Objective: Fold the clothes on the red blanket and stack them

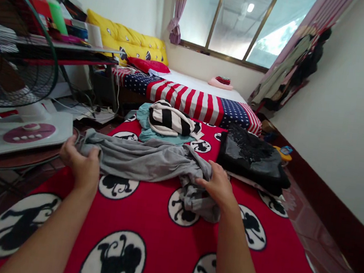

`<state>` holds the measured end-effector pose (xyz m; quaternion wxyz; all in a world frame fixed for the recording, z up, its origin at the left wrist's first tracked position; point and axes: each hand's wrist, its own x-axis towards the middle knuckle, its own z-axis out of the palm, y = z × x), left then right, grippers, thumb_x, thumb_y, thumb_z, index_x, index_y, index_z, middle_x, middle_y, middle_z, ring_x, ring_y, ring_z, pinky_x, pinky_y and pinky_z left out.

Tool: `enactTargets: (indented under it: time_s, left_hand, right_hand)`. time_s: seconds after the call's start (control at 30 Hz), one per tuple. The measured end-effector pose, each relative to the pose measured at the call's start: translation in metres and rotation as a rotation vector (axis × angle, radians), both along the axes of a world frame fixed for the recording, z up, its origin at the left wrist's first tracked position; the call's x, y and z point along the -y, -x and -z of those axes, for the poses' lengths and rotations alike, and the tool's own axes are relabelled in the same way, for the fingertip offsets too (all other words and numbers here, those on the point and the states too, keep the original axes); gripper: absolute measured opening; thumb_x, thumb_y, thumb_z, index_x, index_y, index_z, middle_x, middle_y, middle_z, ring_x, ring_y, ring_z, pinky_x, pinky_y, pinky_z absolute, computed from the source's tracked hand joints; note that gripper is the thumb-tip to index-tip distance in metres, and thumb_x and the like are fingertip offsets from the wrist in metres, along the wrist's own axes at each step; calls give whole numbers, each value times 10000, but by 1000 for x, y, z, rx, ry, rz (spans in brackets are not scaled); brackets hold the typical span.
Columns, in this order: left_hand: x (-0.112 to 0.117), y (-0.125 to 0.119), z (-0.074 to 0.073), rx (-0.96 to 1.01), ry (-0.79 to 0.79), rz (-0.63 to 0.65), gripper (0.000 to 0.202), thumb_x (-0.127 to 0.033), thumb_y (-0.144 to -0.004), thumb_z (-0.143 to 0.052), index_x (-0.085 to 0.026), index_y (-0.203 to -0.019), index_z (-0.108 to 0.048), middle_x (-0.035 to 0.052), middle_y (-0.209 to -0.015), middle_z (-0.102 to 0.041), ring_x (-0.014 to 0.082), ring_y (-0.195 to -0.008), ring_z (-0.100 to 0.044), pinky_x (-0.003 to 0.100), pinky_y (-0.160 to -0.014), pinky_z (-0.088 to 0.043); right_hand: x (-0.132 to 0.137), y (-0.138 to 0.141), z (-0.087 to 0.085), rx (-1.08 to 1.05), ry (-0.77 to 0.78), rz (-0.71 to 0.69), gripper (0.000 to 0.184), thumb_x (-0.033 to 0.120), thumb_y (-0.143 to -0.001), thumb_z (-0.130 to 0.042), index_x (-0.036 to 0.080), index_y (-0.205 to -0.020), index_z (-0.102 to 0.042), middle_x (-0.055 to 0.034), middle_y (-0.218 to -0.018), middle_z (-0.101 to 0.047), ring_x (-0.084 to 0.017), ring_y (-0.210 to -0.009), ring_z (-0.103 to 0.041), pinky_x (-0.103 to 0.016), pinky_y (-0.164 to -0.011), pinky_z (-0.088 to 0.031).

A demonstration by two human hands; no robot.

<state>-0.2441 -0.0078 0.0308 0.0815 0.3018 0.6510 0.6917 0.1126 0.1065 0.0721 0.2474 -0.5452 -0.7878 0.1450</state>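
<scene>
Grey garment [139,160] lies stretched across the red blanket [156,211]. My left fingers [69,144] half curl at one end, right fingers [217,170] part at the bunched other; whether they pinch, I cannot tell. Judged step: spreading. Next move calls for loosening the bunch.

And we've got two hands out here, one left hand [82,164] and one right hand [218,187]! Grey garment [146,156]: just the one. Striped garment [172,121], one again! Fans, one, the electric fan [33,120]. Red pillows, a single red pillow [147,65]. Curtains come in two, window panes [239,19] number three, and the monkey medallions [118,186]? At least ten showing, folks, some partly covered!
</scene>
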Motion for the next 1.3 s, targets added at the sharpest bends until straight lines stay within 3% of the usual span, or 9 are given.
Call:
enactTargets:
  time_s: [0.1,0.17,0.3,0.47,0.7,0.9,1.13,1.2,1.3]
  left_hand:
    - [0,-26,-3,-386,14,-153,504,-236,-841,-607,-162,-1321,-471,131,-1507,-321,278,-1430,-225,428,-1203,-100]
    - [-4,-44,0,-594,48,54,374,-286,-869,-591,-193,-1231,-570,117,-1328,-542,264,-1307,-438,428,-1154,-262]
    - [-17,-77,17,-858,228,598,636,-346,-780,-708,-254,-1370,-487,97,-1425,-504,286,-1311,-453,475,-1119,-323]
    - [-33,-96,30,-986,395,667,595,-201,-858,-571,-210,-1436,-432,117,-1259,-620,263,-1153,-558,422,-989,-444]
    - [-3,-97,-20,-685,399,999,300,-87,-767,-501,-159,-930,-743,43,-850,-698,172,-810,-627,260,-762,-458]
    - [45,-106,-55,-291,575,1786,274,-341,-786,-646,-150,-941,-765,43,-762,-712,153,-673,-620,209,-599,-453]
    - [-2,-114,-41,-158,605,1068,778,-320,-803,-627,-199,-1493,-290,-24,-664,-676,136,-451,-598,196,-426,-436]
    - [-18,-115,-33,-153,673,1085,851,-285,-785,-624,-204,-1517,-198,-39,-620,-666,143,-403,-582,192,-374,-410]
    - [-33,-117,-24,-183,763,1270,475,-222,-736,-607,-163,-1206,-586,-36,-544,-625,137,-378,-562,191,-356,-411]
  right_hand:
    - [-5,-3,11,84,106,3,615,382,-715,-721,170,-1273,-571,-142,-1272,-598,-312,-1204,-540,-420,-965,-427]
    - [-8,-3,16,98,137,38,504,401,-756,-682,183,-1205,-614,-122,-1226,-631,-302,-1157,-572,-402,-930,-439]
    - [-15,-12,23,155,125,157,530,313,-765,-659,193,-1275,-579,-125,-1291,-603,-283,-1164,-569,-355,-902,-444]
    - [-21,-26,21,111,166,362,326,204,-773,-533,219,-1043,-715,-109,-1022,-710,-284,-1002,-643,-339,-776,-467]
    - [-1,-33,-44,-1337,-50,274,319,221,-593,-638,166,-905,-680,42,-581,-616,-105,-449,-545,-175,-394,-389]
    - [53,-41,-102,-1544,-13,-6,291,163,-696,-636,203,-980,-687,6,-713,-713,-90,-535,-649,-154,-493,-536]
    - [100,-41,-109,-1138,526,-629,186,257,-820,-659,241,-1003,-691,-6,-657,-706,-102,-324,-542,-154,-286,-400]
    - [105,-41,-105,-1111,508,-724,161,301,-783,-711,236,-931,-720,-30,-728,-728,-130,-394,-596,-189,-329,-447]
    - [103,-42,-101,-1069,408,-837,162,335,-713,-777,234,-836,-748,-38,-724,-727,-175,-504,-655,-232,-415,-510]
